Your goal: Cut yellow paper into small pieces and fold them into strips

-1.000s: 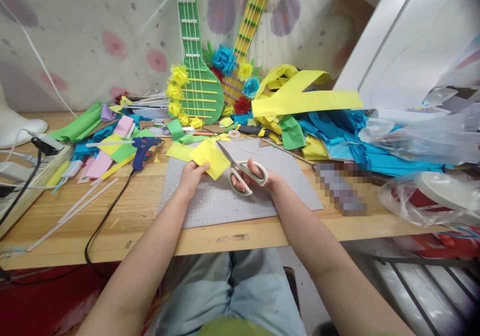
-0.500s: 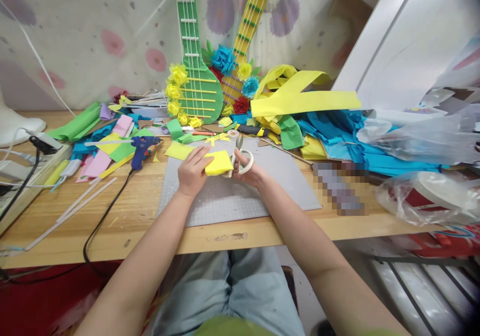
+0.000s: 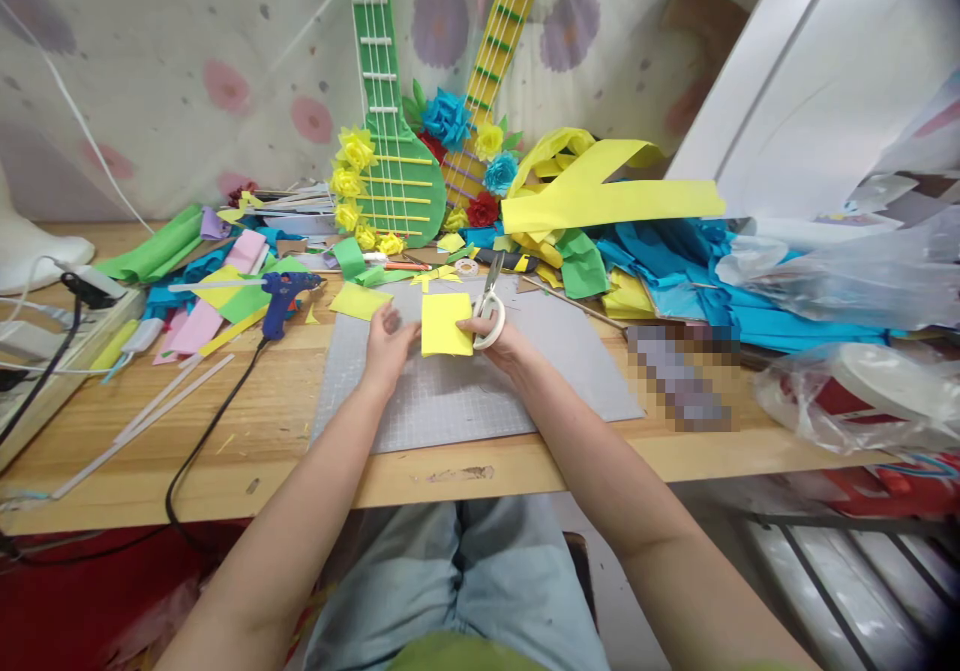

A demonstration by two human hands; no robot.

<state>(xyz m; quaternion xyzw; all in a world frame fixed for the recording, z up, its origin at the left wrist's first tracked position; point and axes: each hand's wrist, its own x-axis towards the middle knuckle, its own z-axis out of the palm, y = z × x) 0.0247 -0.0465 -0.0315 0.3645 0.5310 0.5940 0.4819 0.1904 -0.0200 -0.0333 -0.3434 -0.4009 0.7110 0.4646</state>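
Note:
A folded yellow paper rectangle [image 3: 446, 325] is held up over the grey cutting mat [image 3: 585, 376]. My right hand [image 3: 504, 344] pinches its right edge, thumb in front, and also carries white-handled scissors [image 3: 490, 313] with the blades pointing up and away. At the paper's left edge is my left hand [image 3: 390, 348], its fingers curled and the foremost fingertips against the edge, partly hidden there. Another yellow paper piece [image 3: 361, 300] lies flat at the mat's upper left corner.
A blue glue gun [image 3: 281, 301] with a black cord and coloured scraps lie left. Behind the mat stand a green paper instrument [image 3: 409, 186] and a yellow one with paper flowers. Blue paper [image 3: 675, 271] and a plastic-wrapped tub [image 3: 862, 391] are at right.
The yellow paper has turned from tilted to upright, facing me. My left hand has moved off its front to its left edge. The scissors have shifted slightly right, and my right thumb now presses the paper.

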